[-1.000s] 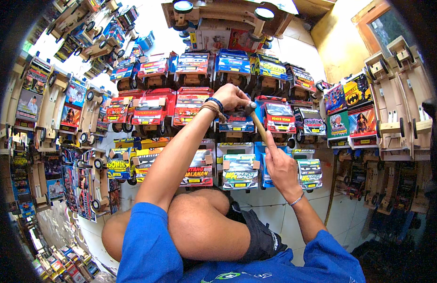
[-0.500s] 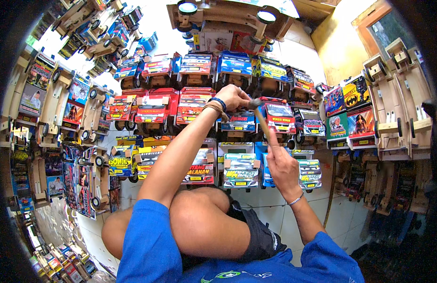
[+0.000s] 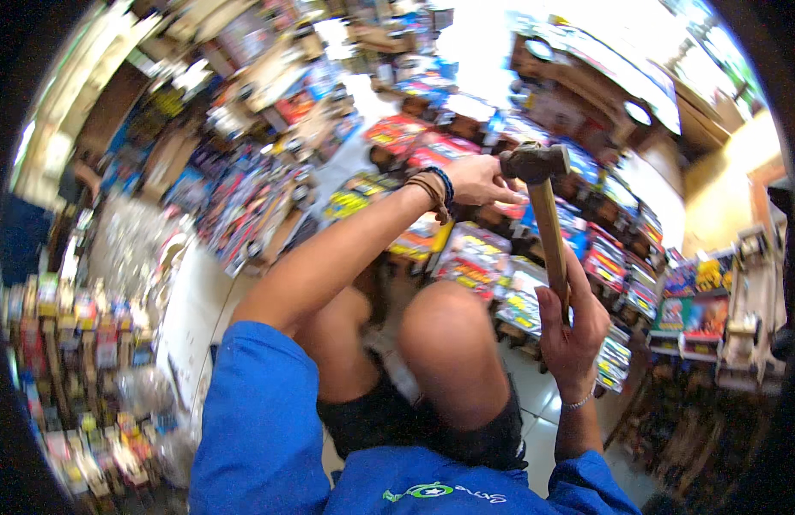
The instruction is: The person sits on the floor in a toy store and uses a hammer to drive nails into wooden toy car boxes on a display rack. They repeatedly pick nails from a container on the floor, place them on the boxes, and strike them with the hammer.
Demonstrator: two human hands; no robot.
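In my right hand (image 3: 576,322) is a hammer (image 3: 548,223), held by the lower part of its wooden handle. Its dark metal head (image 3: 535,161) points up. Close to the left of that head is my left hand (image 3: 479,182), stretched out above the rows of toy trucks. The hammer head partly covers its fingertips, and motion smears them, so what they hold, if anything, does not show. Beneath both hands, the colourful toy trucks stand side by side, among them a red and yellow one (image 3: 471,263) and a white and green one (image 3: 523,296). Most are blurred.
Stacked toy trucks (image 3: 251,202) crowd the left side. More wooden truck bodies (image 3: 745,322) stand upright at the right. A large wooden truck chassis (image 3: 586,81) lies at the back right. My bent knees (image 3: 453,330) are just in front of the rows.
My view has turned left, and the trucks now appear tilted and blurred. The hammer has come up upright in my right hand. My left hand appears farther right in the picture.
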